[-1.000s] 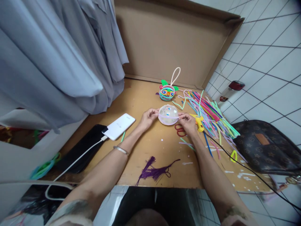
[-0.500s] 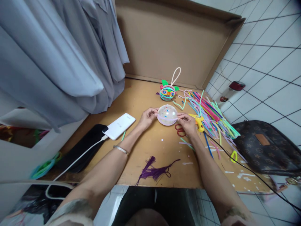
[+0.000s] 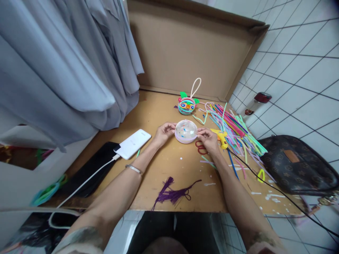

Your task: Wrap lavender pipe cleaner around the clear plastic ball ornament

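Observation:
A clear round ball (image 3: 186, 130) with small coloured bits and a pale purple band is held between both hands above the table. My left hand (image 3: 165, 132) pinches its left side, and my right hand (image 3: 208, 137) pinches its right side. Behind it stands a decorated ball (image 3: 186, 106) with green ears, round eyes and a white loop. Red-handled scissors (image 3: 201, 148) and a yellow glue gun (image 3: 221, 139) lie beside my right hand. Purple tassels (image 3: 173, 194) rest near the table's front edge.
Coloured pipe cleaners (image 3: 235, 127) spread over the right side, near a brown bag (image 3: 299, 164). A black cord crosses there. On the left lie a white power bank (image 3: 134, 144) with cable and a black object (image 3: 91, 171). Cardboard (image 3: 190, 49) stands behind.
The clear ball has tilted between my hands, so its purple band sits lower and its rounded side faces the camera more. The view has shifted slightly.

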Motion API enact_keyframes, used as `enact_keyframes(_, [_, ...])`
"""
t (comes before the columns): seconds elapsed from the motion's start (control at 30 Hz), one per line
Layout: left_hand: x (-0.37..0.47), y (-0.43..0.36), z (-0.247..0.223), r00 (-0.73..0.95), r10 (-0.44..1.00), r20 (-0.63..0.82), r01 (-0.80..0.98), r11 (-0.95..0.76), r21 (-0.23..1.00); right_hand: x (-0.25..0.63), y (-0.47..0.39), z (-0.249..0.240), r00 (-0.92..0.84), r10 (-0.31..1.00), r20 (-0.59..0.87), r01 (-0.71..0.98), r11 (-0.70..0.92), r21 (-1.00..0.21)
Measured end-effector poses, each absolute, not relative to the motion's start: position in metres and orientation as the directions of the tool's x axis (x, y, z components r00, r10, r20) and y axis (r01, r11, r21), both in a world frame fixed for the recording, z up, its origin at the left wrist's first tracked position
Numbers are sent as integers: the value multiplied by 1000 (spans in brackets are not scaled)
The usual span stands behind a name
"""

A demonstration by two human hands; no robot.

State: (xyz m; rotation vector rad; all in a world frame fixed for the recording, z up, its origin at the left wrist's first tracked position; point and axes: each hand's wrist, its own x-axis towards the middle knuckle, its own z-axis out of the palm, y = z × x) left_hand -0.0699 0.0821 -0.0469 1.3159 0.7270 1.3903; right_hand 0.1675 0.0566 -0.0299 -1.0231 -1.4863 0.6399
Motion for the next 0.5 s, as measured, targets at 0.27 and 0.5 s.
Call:
enact_keyframes(0.27, [-71,81,-45,133,941,311,-260,-270,927,167,57,-30,18,886,462,207,449,-869])
enact_keyframes(0.5, [-71,81,-43,114,941,318,-242,-284,928,161,60,-39,64,873,483,184,466,-866])
